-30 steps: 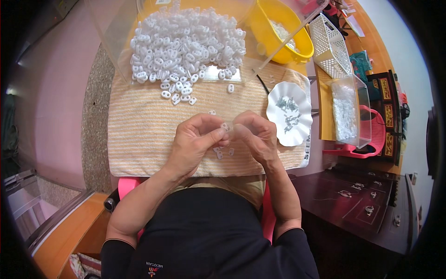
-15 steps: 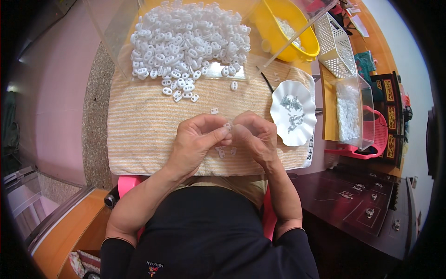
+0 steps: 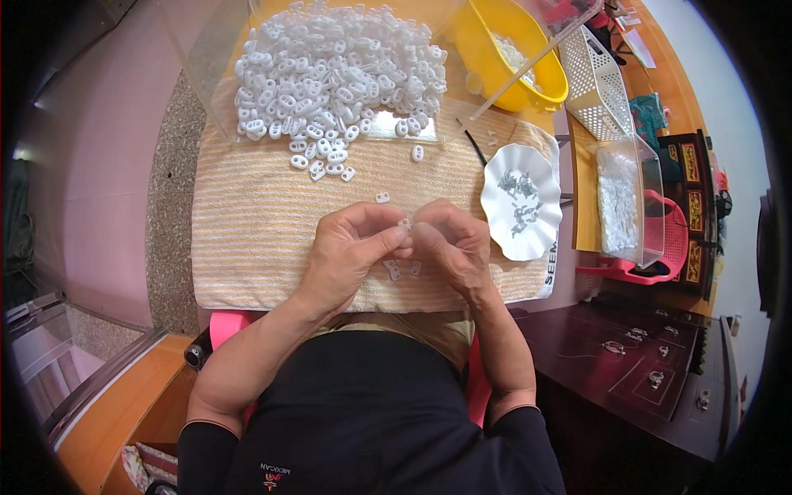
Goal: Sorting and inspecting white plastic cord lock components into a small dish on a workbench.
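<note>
Both my hands meet over the striped towel [image 3: 256, 231] near its front edge. My left hand [image 3: 351, 252] pinches a small white two-hole plastic piece [image 3: 404, 223] between thumb and fingertips. Close beside it, my right hand [image 3: 454, 243] has thumb and finger pressed together; whatever sits between them is too small to make out. One loose white piece [image 3: 382, 197] lies just beyond the hands, and a few more white pieces [image 3: 394, 271] lie below them. A large heap of the same white pieces [image 3: 338, 74] spills out of a clear bin at the far side.
To the right, a wavy white plate [image 3: 544, 210] holds small grey-green bits [image 3: 524, 216]. A thin black stick [image 3: 472, 142] lies by it. Beyond are a yellow tub [image 3: 495, 82], a white perforated basket [image 3: 594, 82] and a clear box [image 3: 652, 186]. A dark cabinet [image 3: 569, 330] stands right.
</note>
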